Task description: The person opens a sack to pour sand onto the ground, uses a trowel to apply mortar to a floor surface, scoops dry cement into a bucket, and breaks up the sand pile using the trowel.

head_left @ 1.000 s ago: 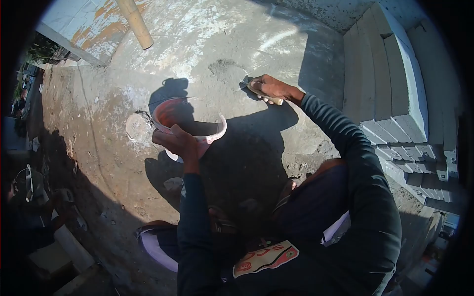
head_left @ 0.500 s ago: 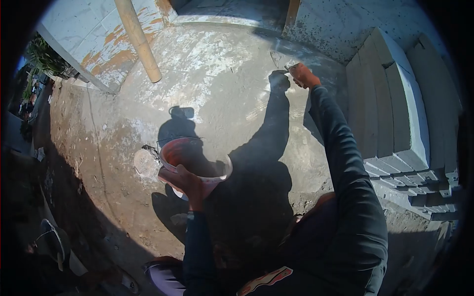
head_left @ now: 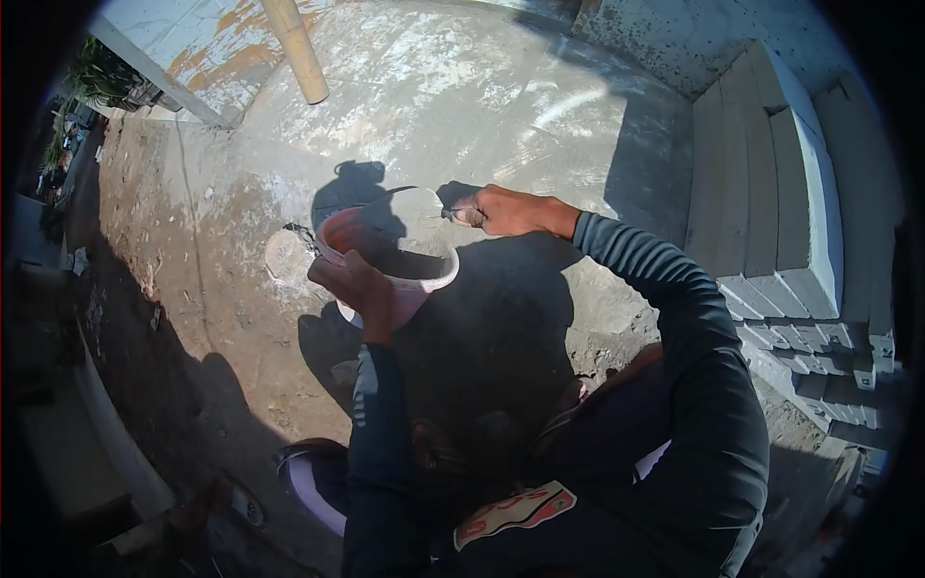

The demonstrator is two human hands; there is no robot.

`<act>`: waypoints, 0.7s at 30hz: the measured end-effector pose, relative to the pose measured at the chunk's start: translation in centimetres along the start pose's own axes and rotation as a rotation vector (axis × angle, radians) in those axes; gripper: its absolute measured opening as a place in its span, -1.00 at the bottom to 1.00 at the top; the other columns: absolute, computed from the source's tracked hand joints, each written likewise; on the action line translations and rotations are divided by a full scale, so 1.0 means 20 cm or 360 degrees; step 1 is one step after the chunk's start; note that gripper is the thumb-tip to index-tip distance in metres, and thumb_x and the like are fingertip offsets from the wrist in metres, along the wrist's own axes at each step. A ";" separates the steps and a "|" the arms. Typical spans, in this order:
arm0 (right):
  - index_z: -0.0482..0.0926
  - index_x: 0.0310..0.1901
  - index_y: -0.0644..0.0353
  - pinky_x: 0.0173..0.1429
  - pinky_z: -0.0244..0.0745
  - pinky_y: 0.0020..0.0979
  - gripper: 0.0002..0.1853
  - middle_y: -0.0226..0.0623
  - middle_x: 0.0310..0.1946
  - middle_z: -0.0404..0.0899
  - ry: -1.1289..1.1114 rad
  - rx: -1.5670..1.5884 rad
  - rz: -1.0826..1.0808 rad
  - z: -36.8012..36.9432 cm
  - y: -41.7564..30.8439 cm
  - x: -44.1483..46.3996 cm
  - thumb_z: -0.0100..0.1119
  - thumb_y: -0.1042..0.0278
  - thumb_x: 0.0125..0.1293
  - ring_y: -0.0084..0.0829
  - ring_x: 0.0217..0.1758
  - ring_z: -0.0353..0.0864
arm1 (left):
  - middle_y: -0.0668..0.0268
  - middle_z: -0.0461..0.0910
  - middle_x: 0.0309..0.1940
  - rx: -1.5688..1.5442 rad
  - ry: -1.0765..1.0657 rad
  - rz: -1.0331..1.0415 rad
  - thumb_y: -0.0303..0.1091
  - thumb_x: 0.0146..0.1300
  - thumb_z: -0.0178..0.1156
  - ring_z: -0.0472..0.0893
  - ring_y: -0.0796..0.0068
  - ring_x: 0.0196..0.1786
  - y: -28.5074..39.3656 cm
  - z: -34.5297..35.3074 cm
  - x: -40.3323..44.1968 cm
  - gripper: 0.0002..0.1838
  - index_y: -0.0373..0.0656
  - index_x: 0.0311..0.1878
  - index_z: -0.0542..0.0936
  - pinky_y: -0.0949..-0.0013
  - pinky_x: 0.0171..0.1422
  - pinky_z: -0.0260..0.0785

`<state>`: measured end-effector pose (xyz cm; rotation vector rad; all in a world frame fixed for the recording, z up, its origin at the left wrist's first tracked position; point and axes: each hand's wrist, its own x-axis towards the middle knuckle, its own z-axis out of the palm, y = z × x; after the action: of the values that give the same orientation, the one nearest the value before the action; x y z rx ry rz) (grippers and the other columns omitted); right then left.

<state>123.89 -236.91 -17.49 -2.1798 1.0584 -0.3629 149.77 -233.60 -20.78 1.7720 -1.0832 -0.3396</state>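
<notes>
A pinkish-red bucket (head_left: 406, 302) with a pale rim stands tilted on the ground in front of me. Closed around its near left rim is my left hand (head_left: 358, 287). My right hand (head_left: 513, 211) grips the handle of a trowel (head_left: 416, 214). The trowel's grey blade is over the far edge of the bucket's mouth. Dark shadow covers part of the bucket's inside, so its contents are hard to make out.
Grey concrete floor (head_left: 462, 120) with whitish patches spreads beyond the bucket. Long pale blocks (head_left: 761, 193) are stacked at the right. A bamboo pole (head_left: 296, 53) stands at the back left. Brown dirt ground (head_left: 159, 226) lies left, beside a round pale spot (head_left: 289, 255).
My right hand has come back from the far floor towards the bucket, bringing the trowel over its mouth. My left hand stays on the rim. The view has shifted slightly.
</notes>
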 end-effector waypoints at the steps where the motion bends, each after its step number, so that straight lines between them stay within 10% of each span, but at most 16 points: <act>1: 0.44 0.18 0.23 -0.04 0.49 -0.16 -0.63 0.05 -0.20 0.61 0.0011 0.0000 0.0025 0.04 -0.01 -0.06 -0.11 0.36 0.39 -0.07 -0.16 0.62 | -0.06 0.23 -0.08 -0.0057 -0.0003 0.0024 -0.28 0.13 -0.03 0.31 -0.07 0.05 -0.01 -0.01 -0.01 -0.58 -0.51 -0.11 0.29 0.05 0.27 0.12; 6: 0.49 0.10 0.27 -0.04 0.40 -0.02 -0.60 0.14 -0.21 0.58 0.0091 -0.0420 0.0543 -0.21 -0.19 -0.40 -0.10 0.14 0.47 0.12 -0.13 0.56 | -0.04 0.24 -0.10 -0.0249 -0.0005 -0.0044 -0.28 0.06 0.02 0.33 -0.02 0.04 -0.04 -0.05 -0.08 -0.55 -0.52 -0.11 0.29 0.03 0.24 0.18; 9: 0.52 -0.11 0.33 -0.16 0.41 -0.07 -0.66 0.16 -0.33 0.57 0.0818 -0.0494 0.0738 -0.29 0.29 -0.73 -0.09 0.18 0.43 0.19 -0.22 0.53 | -0.04 0.30 -0.10 -0.0514 -0.0071 -0.0061 -0.33 -0.01 0.04 0.39 0.03 0.00 -0.12 -0.13 -0.06 -0.51 -0.54 -0.07 0.30 0.06 0.15 0.28; 12: 0.55 -0.21 0.40 -0.52 0.42 -0.22 -0.61 -0.01 -0.56 0.54 0.1156 -0.0222 0.1480 -0.36 0.61 -1.08 -0.08 0.16 0.42 -0.20 -0.59 0.57 | -0.02 0.43 -0.10 -0.0859 -0.0052 -0.0216 -0.35 -0.01 0.03 0.49 0.11 -0.10 -0.03 -0.28 -0.07 -0.55 -0.53 -0.09 0.38 0.17 0.00 0.39; 16: 0.57 -0.05 0.28 -0.63 0.32 -0.44 -0.58 -0.32 -0.60 0.44 0.0927 0.0419 0.1456 -0.32 0.45 -1.07 -0.14 0.09 0.45 -0.52 -0.65 0.42 | -0.04 0.37 -0.14 -0.0291 -0.0088 0.0027 -0.30 -0.01 0.04 0.45 0.03 -0.08 0.05 -0.36 -0.03 -0.54 -0.51 -0.11 0.40 0.08 0.04 0.32; 21: 0.54 -0.14 0.34 -0.45 0.44 -0.31 -0.66 -0.10 -0.56 0.53 0.0570 0.0163 0.0820 0.01 0.25 -0.63 0.00 0.17 0.36 -0.40 -0.60 0.52 | -0.05 0.31 -0.10 0.0091 -0.0039 0.0163 -0.35 0.05 0.06 0.41 0.02 0.02 -0.08 -0.23 -0.21 -0.55 -0.49 -0.05 0.33 0.05 0.18 0.25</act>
<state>113.13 -229.27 -20.59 -1.7033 1.7039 -0.5616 151.22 -227.38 -20.94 1.7589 -1.2071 -0.2706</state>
